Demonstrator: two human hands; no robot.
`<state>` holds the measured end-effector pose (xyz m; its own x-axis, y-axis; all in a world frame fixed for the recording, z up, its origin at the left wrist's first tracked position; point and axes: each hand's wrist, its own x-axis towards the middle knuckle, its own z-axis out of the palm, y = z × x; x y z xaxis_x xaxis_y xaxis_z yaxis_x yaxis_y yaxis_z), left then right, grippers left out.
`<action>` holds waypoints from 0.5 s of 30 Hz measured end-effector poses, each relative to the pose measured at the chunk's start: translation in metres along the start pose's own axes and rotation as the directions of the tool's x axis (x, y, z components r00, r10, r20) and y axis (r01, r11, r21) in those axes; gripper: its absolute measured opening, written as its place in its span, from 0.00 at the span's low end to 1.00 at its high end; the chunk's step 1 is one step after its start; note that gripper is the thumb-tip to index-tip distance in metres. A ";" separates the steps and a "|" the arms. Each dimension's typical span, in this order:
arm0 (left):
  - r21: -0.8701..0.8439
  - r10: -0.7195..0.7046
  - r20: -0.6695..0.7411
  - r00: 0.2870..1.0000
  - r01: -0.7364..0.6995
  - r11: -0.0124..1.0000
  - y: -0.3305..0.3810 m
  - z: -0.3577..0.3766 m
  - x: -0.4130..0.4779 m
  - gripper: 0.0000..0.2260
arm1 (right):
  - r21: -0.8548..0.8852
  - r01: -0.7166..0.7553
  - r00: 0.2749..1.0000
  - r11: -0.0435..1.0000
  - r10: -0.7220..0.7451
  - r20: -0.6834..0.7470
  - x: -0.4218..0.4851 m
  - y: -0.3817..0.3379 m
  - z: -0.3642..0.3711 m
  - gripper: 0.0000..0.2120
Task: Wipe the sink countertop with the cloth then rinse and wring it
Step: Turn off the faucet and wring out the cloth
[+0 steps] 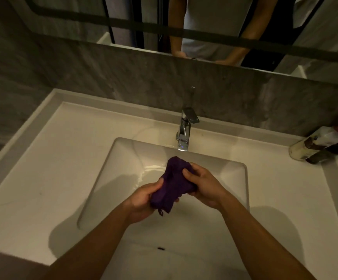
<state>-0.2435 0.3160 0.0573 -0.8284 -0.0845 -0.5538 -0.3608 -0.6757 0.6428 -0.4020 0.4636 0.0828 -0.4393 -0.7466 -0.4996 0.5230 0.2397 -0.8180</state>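
Observation:
A dark purple cloth [174, 181], bunched into a thick roll, is held over the white sink basin [107, 178] just below the chrome faucet [184, 130]. My left hand [144, 201] grips the cloth's near lower end. Around its far upper part, my right hand [203, 184] is wrapped, fingers curled over the top. No water stream shows from the spout. A wet sheen lies on the basin floor behind the cloth. The white countertop [43, 172] surrounds the basin.
A bottle [313, 146] lies on its side at the counter's back right corner. A grey stone backsplash [123, 73] and a mirror [204, 21] rise behind the faucet. The basin's drain slot [161, 248] sits between my forearms.

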 end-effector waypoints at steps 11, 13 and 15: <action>0.300 0.392 -0.141 0.909 -0.338 0.892 0.030 0.001 -0.030 0.25 | -0.385 0.174 0.965 0.906 -0.079 0.250 -0.006 -0.037 0.055 0.12; 0.291 0.450 -0.165 0.877 -0.393 0.872 0.035 -0.008 -0.038 0.19 | -0.352 0.141 0.953 0.925 -0.032 0.300 -0.002 -0.042 0.062 0.11; 0.320 0.505 -0.223 0.834 -0.427 0.846 0.044 -0.019 -0.049 0.15 | -0.412 0.153 0.957 0.898 -0.030 0.289 0.005 -0.046 0.067 0.08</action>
<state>-0.2101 0.2766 0.1026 -0.7774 -0.5748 -0.2554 -0.0889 -0.3016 0.9493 -0.3790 0.4069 0.1369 -0.2250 -0.9011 -0.3707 0.1010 0.3568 -0.9287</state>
